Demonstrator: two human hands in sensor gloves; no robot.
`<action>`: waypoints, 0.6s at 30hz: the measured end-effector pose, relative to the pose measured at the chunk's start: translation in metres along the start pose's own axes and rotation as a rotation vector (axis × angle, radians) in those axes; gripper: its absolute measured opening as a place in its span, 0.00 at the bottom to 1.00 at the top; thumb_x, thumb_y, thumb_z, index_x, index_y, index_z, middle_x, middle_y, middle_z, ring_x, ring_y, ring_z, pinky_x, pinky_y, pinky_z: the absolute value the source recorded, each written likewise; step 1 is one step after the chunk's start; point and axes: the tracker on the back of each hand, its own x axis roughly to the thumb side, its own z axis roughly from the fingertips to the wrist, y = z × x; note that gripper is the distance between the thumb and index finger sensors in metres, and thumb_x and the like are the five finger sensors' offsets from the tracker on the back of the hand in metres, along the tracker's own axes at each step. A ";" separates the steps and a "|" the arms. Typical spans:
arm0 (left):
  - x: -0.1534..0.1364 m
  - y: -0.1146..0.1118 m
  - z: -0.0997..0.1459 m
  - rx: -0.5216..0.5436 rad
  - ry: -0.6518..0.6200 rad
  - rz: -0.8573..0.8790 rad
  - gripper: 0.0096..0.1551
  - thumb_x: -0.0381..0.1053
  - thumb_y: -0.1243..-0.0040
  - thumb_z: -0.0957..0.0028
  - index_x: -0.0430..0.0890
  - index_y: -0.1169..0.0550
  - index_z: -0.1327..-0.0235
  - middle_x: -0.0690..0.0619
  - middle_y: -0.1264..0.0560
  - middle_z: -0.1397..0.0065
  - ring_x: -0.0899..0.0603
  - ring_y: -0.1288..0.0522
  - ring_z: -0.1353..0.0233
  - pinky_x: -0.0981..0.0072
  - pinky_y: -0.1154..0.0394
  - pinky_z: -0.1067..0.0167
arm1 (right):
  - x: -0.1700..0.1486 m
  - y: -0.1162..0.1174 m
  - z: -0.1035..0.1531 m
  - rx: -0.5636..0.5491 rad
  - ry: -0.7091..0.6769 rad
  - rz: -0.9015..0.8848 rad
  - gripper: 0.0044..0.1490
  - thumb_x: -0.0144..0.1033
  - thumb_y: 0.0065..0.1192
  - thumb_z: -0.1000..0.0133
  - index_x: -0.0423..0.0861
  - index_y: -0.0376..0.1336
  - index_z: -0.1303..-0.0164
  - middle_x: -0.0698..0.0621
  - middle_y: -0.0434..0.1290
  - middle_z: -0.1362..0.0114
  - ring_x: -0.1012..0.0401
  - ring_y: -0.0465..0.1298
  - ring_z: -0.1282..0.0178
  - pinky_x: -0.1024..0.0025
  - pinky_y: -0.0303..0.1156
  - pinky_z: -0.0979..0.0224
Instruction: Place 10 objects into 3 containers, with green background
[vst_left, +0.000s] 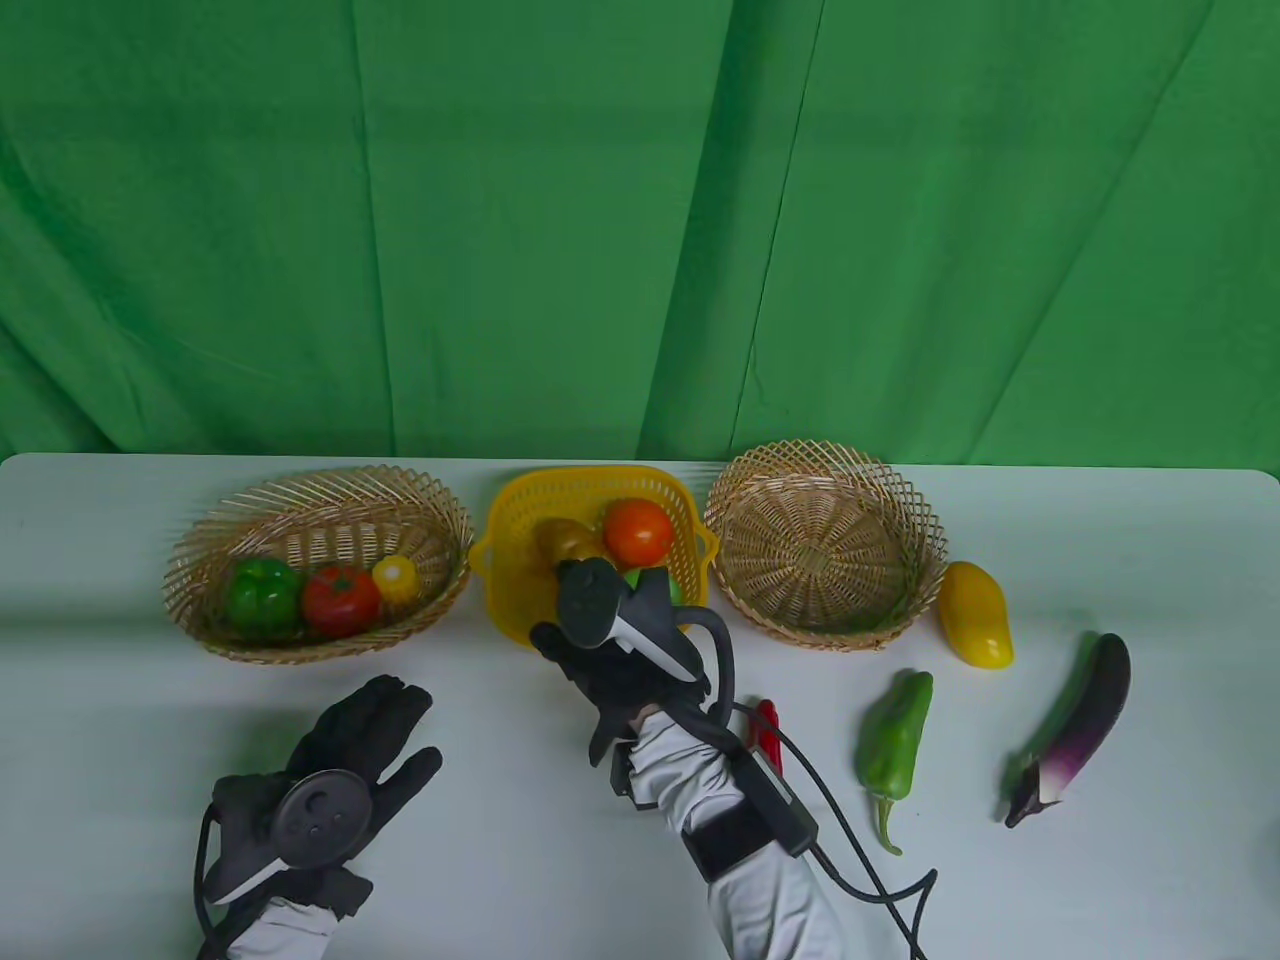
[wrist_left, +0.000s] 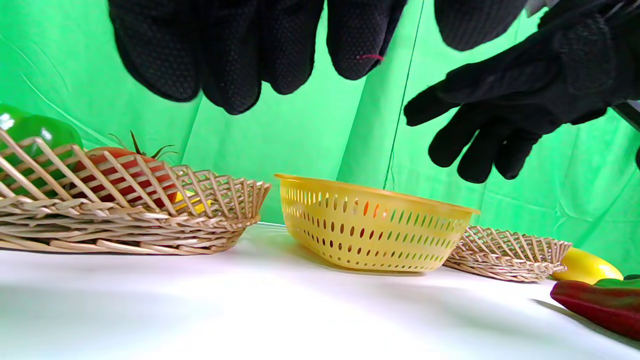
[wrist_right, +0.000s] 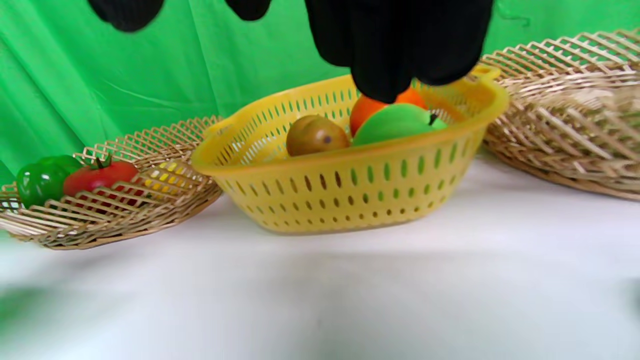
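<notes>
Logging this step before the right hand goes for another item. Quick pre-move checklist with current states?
1. Right hand empty: ok, open fingers in the left wrist view.
2. Green fruit in yellow basket: ok.
3. Left hand out of the way: ok, at the table's left.
4. Round wicker basket has room: ok.
5. Items left on table reachable: red pepper half hidden by right arm, cannot tell.

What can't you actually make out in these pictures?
- Red pepper: table view, mostly hidden behind the right hand's wrist.
- Green fruit in the yellow basket: table view, covered by the tracker.
- Left hand's fingertips: left wrist view, cut by the top edge.
</notes>
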 end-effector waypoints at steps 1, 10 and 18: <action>0.000 0.000 0.000 0.001 0.000 -0.003 0.38 0.70 0.53 0.40 0.56 0.33 0.18 0.42 0.31 0.17 0.34 0.25 0.23 0.40 0.26 0.35 | -0.005 0.001 0.004 0.003 -0.001 -0.004 0.49 0.62 0.46 0.37 0.53 0.39 0.10 0.32 0.54 0.13 0.36 0.66 0.24 0.40 0.64 0.24; 0.000 0.002 0.001 0.013 -0.003 0.003 0.38 0.70 0.53 0.40 0.56 0.33 0.18 0.42 0.31 0.17 0.34 0.26 0.23 0.40 0.26 0.35 | -0.041 0.010 0.037 -0.015 -0.017 -0.059 0.48 0.62 0.45 0.37 0.52 0.39 0.11 0.32 0.54 0.13 0.36 0.65 0.23 0.39 0.64 0.24; 0.000 0.002 0.001 0.015 -0.006 0.003 0.38 0.70 0.53 0.40 0.56 0.33 0.18 0.42 0.31 0.17 0.34 0.26 0.23 0.40 0.26 0.35 | -0.078 0.023 0.068 -0.045 0.011 -0.045 0.48 0.62 0.45 0.37 0.52 0.40 0.11 0.31 0.53 0.12 0.35 0.63 0.22 0.38 0.62 0.23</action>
